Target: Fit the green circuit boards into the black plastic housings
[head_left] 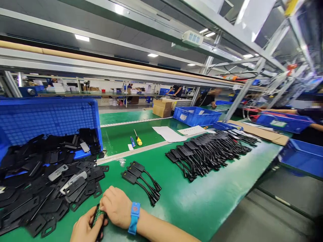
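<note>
Near the bottom edge, my left hand [84,226] grips a small black plastic housing with a green circuit board [98,216] showing inside it. My right hand [117,206], a blue strap [134,218] round its wrist, has its fingers closed at the upper end of the same housing. Its fingertips are partly hidden, so anything small between them cannot be made out. Just beyond my hands lie three black cabled modules [135,172]. To the left spreads a heap of loose black plastic covers [73,188], a few of them grey.
A tipped blue crate [99,124] holds more covers at left. Rows of cabled black modules [202,151] cover the right of the green bench [176,205]. Farther back are a yellow screwdriver [138,140], paper sheets [169,133], blue bins [196,117] and a carton [162,109]. Other people work beyond.
</note>
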Motion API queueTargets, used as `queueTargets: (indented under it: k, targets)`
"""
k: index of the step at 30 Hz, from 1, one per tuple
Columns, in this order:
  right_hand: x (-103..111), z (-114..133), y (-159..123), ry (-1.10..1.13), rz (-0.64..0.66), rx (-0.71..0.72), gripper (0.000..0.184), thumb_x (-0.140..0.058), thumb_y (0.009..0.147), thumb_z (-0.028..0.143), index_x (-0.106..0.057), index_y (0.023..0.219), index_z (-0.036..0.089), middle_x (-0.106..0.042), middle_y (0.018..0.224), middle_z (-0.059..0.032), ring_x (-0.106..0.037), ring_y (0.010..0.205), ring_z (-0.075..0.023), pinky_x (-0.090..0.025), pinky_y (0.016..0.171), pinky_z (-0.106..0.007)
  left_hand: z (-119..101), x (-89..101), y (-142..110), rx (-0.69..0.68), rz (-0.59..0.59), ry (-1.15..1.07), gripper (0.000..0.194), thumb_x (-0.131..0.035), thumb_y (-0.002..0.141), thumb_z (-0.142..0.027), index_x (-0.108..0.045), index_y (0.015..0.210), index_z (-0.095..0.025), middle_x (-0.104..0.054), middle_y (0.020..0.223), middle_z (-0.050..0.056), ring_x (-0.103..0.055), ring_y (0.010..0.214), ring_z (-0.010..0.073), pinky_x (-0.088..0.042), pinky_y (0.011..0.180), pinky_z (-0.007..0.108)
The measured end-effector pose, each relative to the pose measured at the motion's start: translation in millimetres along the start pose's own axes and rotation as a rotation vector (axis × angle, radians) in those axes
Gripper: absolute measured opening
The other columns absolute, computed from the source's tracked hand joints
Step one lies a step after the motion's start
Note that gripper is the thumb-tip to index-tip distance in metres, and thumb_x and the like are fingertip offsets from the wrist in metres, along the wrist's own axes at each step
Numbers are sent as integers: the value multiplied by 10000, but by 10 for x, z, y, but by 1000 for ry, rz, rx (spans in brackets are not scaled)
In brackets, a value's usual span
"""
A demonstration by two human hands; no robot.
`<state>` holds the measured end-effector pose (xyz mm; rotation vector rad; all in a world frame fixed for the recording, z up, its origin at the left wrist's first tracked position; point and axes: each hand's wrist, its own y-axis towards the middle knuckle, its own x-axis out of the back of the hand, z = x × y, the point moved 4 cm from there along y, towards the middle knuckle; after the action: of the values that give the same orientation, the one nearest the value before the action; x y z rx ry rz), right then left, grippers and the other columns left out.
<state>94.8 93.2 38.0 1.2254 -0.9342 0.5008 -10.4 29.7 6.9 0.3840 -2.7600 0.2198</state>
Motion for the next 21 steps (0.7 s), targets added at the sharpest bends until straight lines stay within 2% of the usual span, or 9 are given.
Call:
queueTargets:
  k: [3, 5, 7, 9, 11, 13, 16, 18, 21]
  targets:
    - [74, -57, 19, 169, 90, -91, 80, -562, 877, 223, -503, 844, 181, -553, 843, -18, -491, 798, -160, -406, 667, -264, 5, 21, 11, 43, -2, -102, 480, -586, 721, -601, -571, 913, -161, -655, 685, 38, -559, 456, 160, -420, 358, 218]
    - [106, -256, 65, 204, 183, -195, 61, -567, 868, 172, -514, 851, 196, -564, 869, 8, -513, 836, -122, -419, 716, -214, 16, 40, 25, 80, -23, -199, 488, -602, 717, -599, -560, 914, -154, -662, 724, 59, -567, 495, 157, -420, 365, 208]
    - [109, -600, 133, 121, 256, -335, 64, -528, 883, 131, -542, 860, 189, -581, 902, -1, -531, 870, -113, -427, 767, -208, 26, 47, 34, 97, -42, -294, 496, -611, 717, -597, -555, 921, -149, -664, 741, 72, -575, 548, 158, -425, 385, 200]
    - [80, -997, 216, 24, 280, -441, 98, -478, 905, 113, -567, 874, 141, -596, 924, -59, -547, 900, -156, -441, 809, -278, 33, 35, 34, 105, -41, -358, 503, -625, 712, -599, -557, 919, -145, -666, 752, 83, -581, 593, 162, -438, 412, 201]
    - [2, -1345, 298, -57, 324, -517, 106, -491, 917, 159, -584, 910, 109, -604, 938, -77, -573, 901, -183, -467, 814, -343, 35, 18, 28, 115, -24, -401, 521, -640, 695, -612, -563, 912, -145, -667, 767, 92, -585, 621, 166, -445, 432, 206]
    - [-97, -1559, 382, -113, 381, -553, 163, -553, 905, 247, -593, 959, 98, -608, 967, -75, -594, 888, -186, -494, 802, -369, 26, 6, 18, 121, 3, -442, 542, -671, 670, -608, -574, 927, -141, -669, 796, 102, -586, 654, 171, -453, 456, 214]
    - [-224, -1584, 528, -142, 425, -522, 216, -573, 897, 304, -603, 980, 107, -613, 1004, -81, -600, 902, -188, -501, 815, -384, 2, 24, 7, 111, -7, -521, 580, -765, 613, -505, -599, 1024, -131, -682, 864, 114, -587, 712, 178, -475, 530, 232]
    - [-296, -1455, 627, -109, 436, -434, 209, -562, 902, 310, -613, 982, 124, -620, 1013, -72, -599, 922, -188, -492, 835, -384, -7, 42, 2, 104, -33, -578, 601, -807, 580, -414, -609, 1071, -131, -691, 907, 115, -591, 734, 172, -481, 585, 232]
    - [-396, -1213, 726, -22, 464, -273, 213, -627, 855, 308, -643, 992, 146, -640, 1007, -70, -601, 958, -186, -470, 854, -312, -6, 44, -9, 115, -50, -639, 626, -821, 574, -372, -600, 1105, -125, -696, 934, 121, -606, 768, 169, -495, 656, 234]
